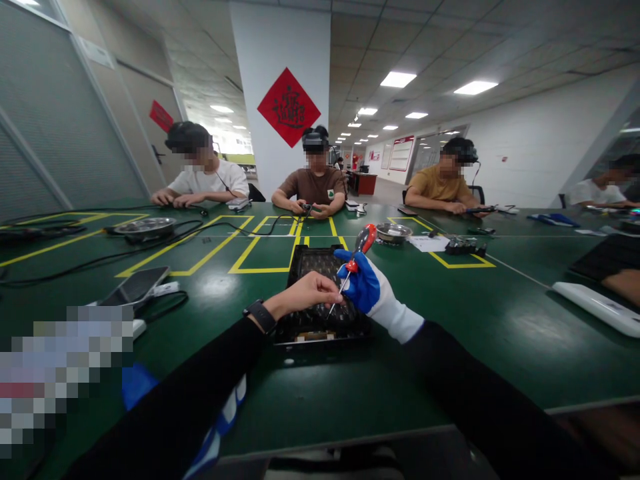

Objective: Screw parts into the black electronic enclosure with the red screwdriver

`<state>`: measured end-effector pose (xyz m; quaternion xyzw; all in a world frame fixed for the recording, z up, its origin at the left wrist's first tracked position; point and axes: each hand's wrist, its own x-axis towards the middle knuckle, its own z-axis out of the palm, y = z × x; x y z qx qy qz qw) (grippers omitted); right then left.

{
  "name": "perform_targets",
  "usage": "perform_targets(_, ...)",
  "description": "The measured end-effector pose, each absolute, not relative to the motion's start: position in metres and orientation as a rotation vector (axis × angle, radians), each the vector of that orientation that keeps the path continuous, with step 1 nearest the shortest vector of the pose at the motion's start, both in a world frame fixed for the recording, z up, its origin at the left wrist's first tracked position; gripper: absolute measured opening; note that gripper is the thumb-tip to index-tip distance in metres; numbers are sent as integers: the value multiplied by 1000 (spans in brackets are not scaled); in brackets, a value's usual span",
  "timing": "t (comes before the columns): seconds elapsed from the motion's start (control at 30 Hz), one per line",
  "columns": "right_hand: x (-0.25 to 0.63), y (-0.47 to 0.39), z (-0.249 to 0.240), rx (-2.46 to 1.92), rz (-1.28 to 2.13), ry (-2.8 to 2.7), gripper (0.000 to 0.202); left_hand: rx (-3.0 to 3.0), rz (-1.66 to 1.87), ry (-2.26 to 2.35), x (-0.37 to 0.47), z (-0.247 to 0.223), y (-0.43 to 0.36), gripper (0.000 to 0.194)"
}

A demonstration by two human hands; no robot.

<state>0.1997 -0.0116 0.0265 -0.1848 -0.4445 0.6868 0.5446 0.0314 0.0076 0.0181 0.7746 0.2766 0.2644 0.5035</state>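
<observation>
A screwdriver (365, 239) with a red and grey handle slants down over an open black case (295, 267) on the table. My right hand (373, 287), in a white glove with blue-coated fingers, grips it near the lower end of the handle. Bare and wearing a dark wristband, my left hand (313, 291) pinches at the metal shaft with thumb and fingers. The shaft's tip shows below those fingertips, above the case. Whether a small part is also in the pinch, I cannot tell. Dark parts fill the case.
Below my left forearm lies a blue and white glove (227, 415). A phone-like device (137, 285) and cables are to the left. Metal bowls (395, 231) (146, 227) stand farther back. A white bar-shaped object (597, 308) lies right. Several people sit across the green table (480, 353).
</observation>
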Motion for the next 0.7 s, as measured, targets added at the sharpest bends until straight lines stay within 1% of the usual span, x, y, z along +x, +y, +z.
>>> perform_targets(0.1, 200, -14, 27, -487, 1622, -1116, 42, 1867, 622, 655, 32, 17, 7, 25)
perform_targets(0.2, 202, -16, 28, -536, 1622, -1183, 48, 1847, 636, 649, 32, 17, 6, 22)
perform_targets(0.3, 203, -16, 27, -499, 1629, -1202, 52, 1824, 624, 633, 33, 18, 4, 21)
perform_targets(0.5, 208, -12, 25, -402, 1823, -1146, 42, 1817, 588, 601, 32, 21, 1, 17)
perform_targets(0.7, 208, -17, 30, -475, 1819, -1126, 40, 1841, 572, 630, 34, 19, 1, 22)
